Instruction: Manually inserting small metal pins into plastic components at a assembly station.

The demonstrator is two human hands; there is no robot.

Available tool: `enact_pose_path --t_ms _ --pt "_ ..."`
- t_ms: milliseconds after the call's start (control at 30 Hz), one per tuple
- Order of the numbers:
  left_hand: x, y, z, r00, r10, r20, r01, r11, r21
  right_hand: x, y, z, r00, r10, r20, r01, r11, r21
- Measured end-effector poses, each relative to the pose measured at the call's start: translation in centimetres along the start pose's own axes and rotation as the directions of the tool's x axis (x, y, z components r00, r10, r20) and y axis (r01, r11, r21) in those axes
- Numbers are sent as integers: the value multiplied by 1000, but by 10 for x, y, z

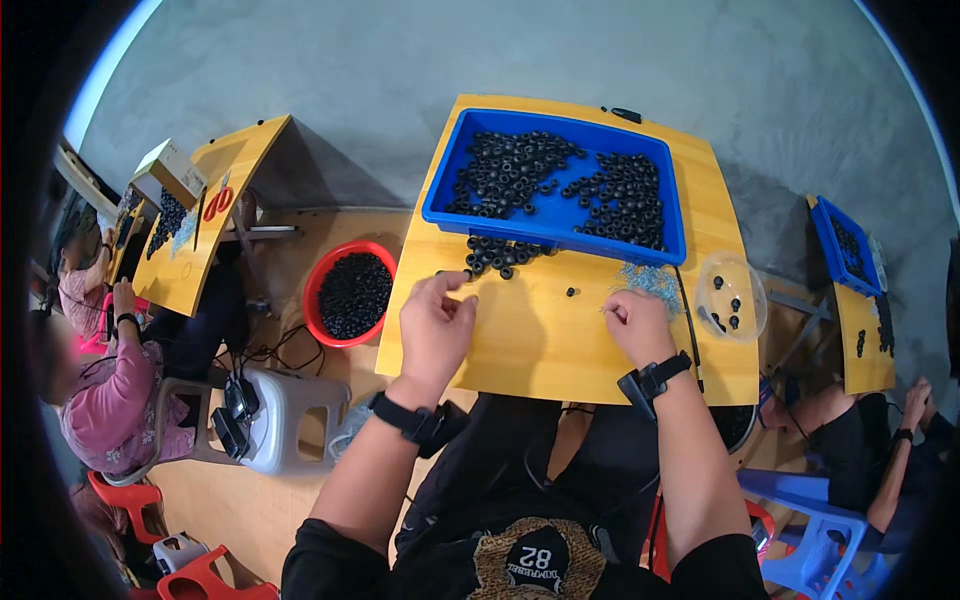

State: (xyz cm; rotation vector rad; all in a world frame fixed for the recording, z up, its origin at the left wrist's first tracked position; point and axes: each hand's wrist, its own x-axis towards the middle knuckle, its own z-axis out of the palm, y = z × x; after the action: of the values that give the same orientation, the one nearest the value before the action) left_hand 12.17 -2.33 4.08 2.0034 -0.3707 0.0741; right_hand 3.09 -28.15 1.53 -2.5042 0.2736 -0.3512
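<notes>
My left hand [437, 325] is over the table at the near left of a small heap of black round hollow caps [490, 256]. Its thumb and forefinger are apart, the fingertip close to a cap at the heap's edge. My right hand [640, 325] has its fingers curled into a pinch beside a pile of small pale, clear-looking pieces [652, 284]; whatever lies between the fingertips is too small to make out. One loose black piece [571, 292] sits on the wood between both hands. Beyond them stands a blue tray [560, 236] holding two large heaps of black caps.
A clear round tub [750, 325] with several black pieces stands right of a thin dark rod [690, 325] on the yellow table [520, 360]. A red basin [318, 318] full of black parts is on the floor at left. Other people sit at tables on both sides.
</notes>
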Motion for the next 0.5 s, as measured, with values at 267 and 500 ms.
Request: enact_pose_path --t_ms 267,500 --pt "23 -22 32 997 34 -68 -8 938 346 -2 -3 -4 999 10 39 -11 1000 11" --pt "26 -19 36 999 32 13 -34 930 366 -6 3 -11 999 39 38 -40 998 39"
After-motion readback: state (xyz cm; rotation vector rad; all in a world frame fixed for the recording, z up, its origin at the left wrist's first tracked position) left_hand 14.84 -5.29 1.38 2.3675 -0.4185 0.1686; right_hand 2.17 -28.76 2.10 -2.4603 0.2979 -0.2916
